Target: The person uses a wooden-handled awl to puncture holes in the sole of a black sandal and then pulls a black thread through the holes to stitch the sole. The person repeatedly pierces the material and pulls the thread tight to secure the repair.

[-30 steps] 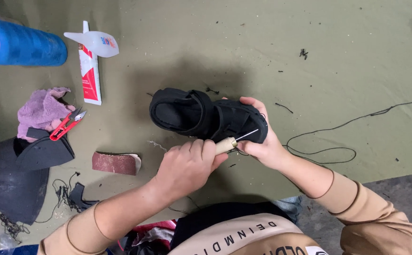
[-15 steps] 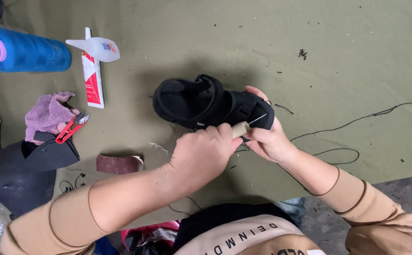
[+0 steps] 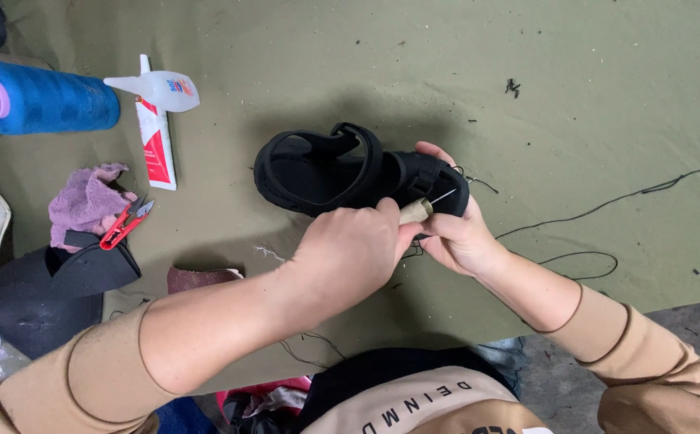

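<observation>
The left hand [image 3: 350,249] is closed around a wooden-handled stitching awl [image 3: 418,209], its needle aimed at the toe end of the black sandal [image 3: 342,169]. The right hand [image 3: 458,233] grips that toe end, steadying it on the green table cloth [image 3: 591,96] (black thread [image 3: 607,201] trails off to the right). It looks like mid-stitch; a firm, straight push seems called for.

Red-white glue card [image 3: 157,149] beside blue spool [image 3: 44,96]
</observation>
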